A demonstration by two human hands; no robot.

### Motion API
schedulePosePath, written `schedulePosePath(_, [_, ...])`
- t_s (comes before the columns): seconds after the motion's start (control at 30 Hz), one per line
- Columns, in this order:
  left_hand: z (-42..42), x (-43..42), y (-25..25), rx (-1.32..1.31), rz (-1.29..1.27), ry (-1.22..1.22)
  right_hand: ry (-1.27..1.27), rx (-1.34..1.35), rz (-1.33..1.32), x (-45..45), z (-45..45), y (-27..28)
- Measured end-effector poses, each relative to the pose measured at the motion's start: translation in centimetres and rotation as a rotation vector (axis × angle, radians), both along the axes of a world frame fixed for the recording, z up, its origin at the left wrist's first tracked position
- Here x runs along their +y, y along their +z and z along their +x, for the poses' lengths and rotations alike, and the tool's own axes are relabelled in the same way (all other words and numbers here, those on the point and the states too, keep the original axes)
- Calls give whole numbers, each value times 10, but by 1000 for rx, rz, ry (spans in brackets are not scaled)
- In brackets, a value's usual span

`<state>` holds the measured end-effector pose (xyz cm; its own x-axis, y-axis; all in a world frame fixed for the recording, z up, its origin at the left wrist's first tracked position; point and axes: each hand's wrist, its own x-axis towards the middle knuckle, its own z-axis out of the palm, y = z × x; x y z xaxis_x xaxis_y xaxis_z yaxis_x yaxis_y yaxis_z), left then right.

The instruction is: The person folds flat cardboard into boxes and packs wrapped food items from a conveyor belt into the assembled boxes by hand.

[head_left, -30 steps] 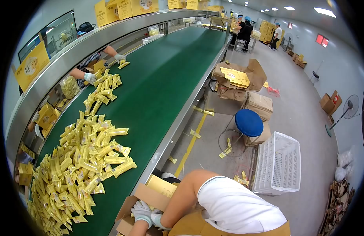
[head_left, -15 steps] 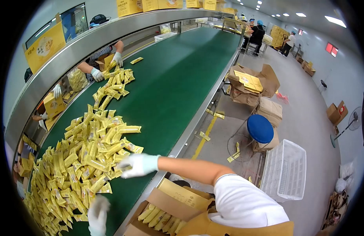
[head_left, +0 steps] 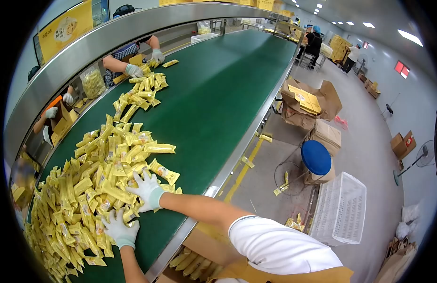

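A large heap of yellow packets (head_left: 86, 193) lies on the green conveyor belt (head_left: 204, 99). My right hand (head_left: 148, 189), in a white glove, rests on the heap's right side with its fingers spread. Lower and to the left, my left hand (head_left: 120, 228), also gloved, lies on the packets with its fingers apart. Neither hand has a packet visibly gripped. Below the belt edge, an open cardboard box (head_left: 206, 245) holds a row of yellow packets, partly hidden by my right arm.
Across the belt, co-workers' gloved hands (head_left: 134, 70) handle packets and boxes. At right stand a blue stool (head_left: 316, 157), a white plastic crate (head_left: 341, 207), an opened carton of yellow boxes (head_left: 305, 101) and a fan (head_left: 423, 153). More people (head_left: 314, 45) are at the back.
Both my hands have moved from the cardboard box up onto the heap, their fingers now spread. The view has shifted. Co-workers' hands across the belt have moved too.
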<state>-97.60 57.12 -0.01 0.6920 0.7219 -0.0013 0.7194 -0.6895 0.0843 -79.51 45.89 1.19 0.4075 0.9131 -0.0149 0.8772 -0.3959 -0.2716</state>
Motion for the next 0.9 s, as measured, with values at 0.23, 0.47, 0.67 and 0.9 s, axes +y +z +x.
schedulePosePath(0.23, [-52,-19,-17,-214,150,-392,241,-111,64,-26,-15,-33])
schedulePosePath(0.47, [-108,-42,-9,-175,17,-356,556,-125,189,-90,-2,-18])
schedulePosePath(0.67, [-119,-34,-20,-179,-23,-263,271,-297,271,-132,-3,-27])
schedulePosePath(0.9, [-147,-43,31,-415,-278,80,149,-236,293,-173,1,-29])
